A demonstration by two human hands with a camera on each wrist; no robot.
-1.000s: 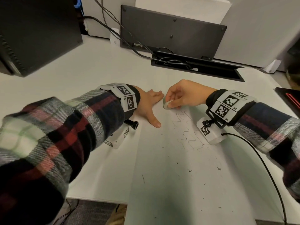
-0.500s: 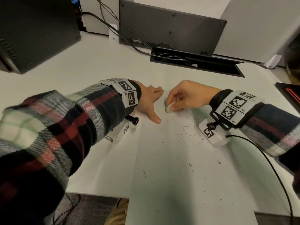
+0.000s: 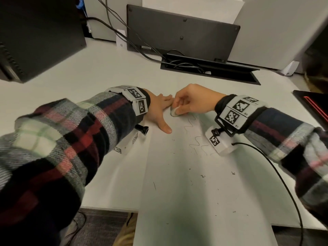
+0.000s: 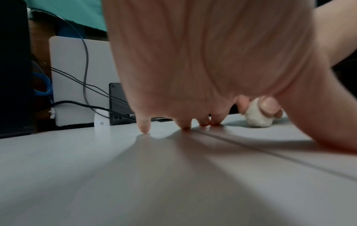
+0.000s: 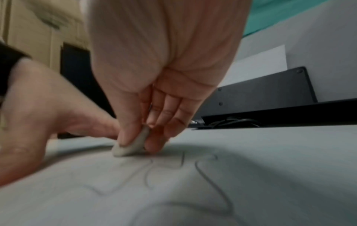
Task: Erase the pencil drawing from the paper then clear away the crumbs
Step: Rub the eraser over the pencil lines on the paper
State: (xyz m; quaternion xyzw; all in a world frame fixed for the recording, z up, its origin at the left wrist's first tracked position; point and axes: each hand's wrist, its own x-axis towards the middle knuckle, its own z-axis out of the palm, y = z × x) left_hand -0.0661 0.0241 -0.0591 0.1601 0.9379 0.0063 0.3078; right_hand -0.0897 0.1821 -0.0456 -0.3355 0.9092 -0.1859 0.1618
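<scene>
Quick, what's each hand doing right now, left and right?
Left hand: open, fingers flat, pressing down the paper.
Right hand: closed, pinching the eraser against the paper.

The left hand (image 4: 203,64) spreads straight fingers (image 4: 144,126) tip-down on the pale grey worktop (image 4: 96,175) and white paper sheet (image 4: 289,145), while beyond it the right hand's fingertips (image 4: 269,107) pinch a rounded white eraser (image 4: 257,119) touching the paper.

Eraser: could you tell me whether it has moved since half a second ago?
Yes. The eraser in the right hand slid up the paper and left, nearer the fingertips of the left hand.
</scene>
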